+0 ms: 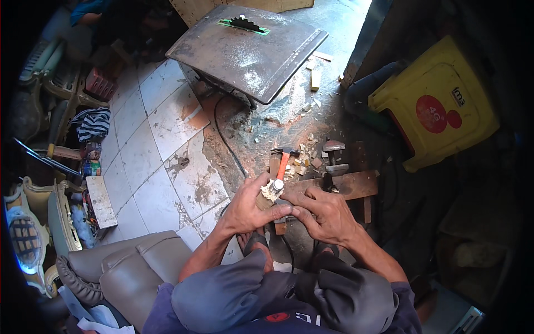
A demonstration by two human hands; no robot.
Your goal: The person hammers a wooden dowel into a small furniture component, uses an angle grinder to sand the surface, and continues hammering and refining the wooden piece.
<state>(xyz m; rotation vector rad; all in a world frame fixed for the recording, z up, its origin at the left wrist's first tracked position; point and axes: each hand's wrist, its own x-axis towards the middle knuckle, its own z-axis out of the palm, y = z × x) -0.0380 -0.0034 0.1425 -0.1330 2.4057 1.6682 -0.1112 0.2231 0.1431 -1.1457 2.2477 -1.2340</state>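
My left hand (250, 205) is closed round a small wooden block (266, 202) with pale, curled shavings (270, 192) at its far end. Close to my right, my right hand (324, 215) has its fingers bent and its thumb tip against my left thumb. What it pinches, if anything, is hidden. A round silvery end (277, 184) shows just beyond the shavings; the rest of that thing cannot be made out. Past my hands lies a hammer (283, 165) with an orange handle and dark head. Under them, wooden boards (350, 185) rest low between my feet.
Offcuts (303, 164) and a round-topped tool (334, 147) lie on the floor ahead. Farther off stands a table saw (239, 50) with its blade exposed; a black cable (225, 136) runs below. A yellow plastic stool (439, 106) is right, a brown padded seat (142, 267) left.
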